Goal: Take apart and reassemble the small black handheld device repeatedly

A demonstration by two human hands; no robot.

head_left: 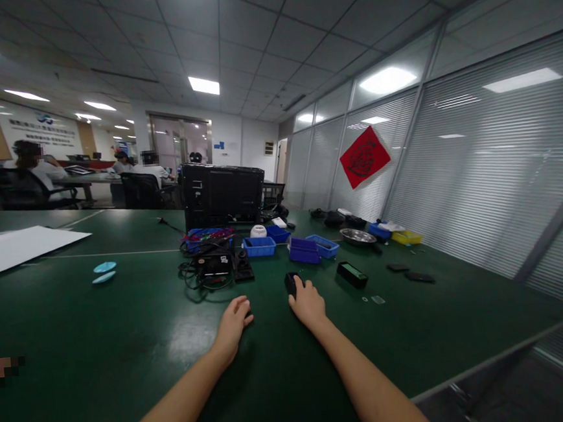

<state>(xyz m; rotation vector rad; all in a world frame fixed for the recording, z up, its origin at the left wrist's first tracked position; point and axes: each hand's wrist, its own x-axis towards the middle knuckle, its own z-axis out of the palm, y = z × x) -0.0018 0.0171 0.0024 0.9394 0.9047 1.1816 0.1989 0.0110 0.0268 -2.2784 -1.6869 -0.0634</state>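
Note:
My right hand (307,303) rests on the green table (102,355) with its fingers wrapped round a small black device (291,282). My left hand (233,323) lies a little to the left, fingers curled down onto the tabletop, with a small dark thing under the fingertips that I cannot make out. A black rectangular box with a green top (351,274) sits just right of the right hand. A tangle of black cables and a black unit (212,267) lies beyond the left hand.
Several blue bins (308,248), a white ball (258,231), a metal bowl (356,235), a yellow tray (407,237) and a large black case (223,194) stand further back. Flat dark pieces (419,277) lie right. A white sheet (16,248) is at left. People sit at far desks.

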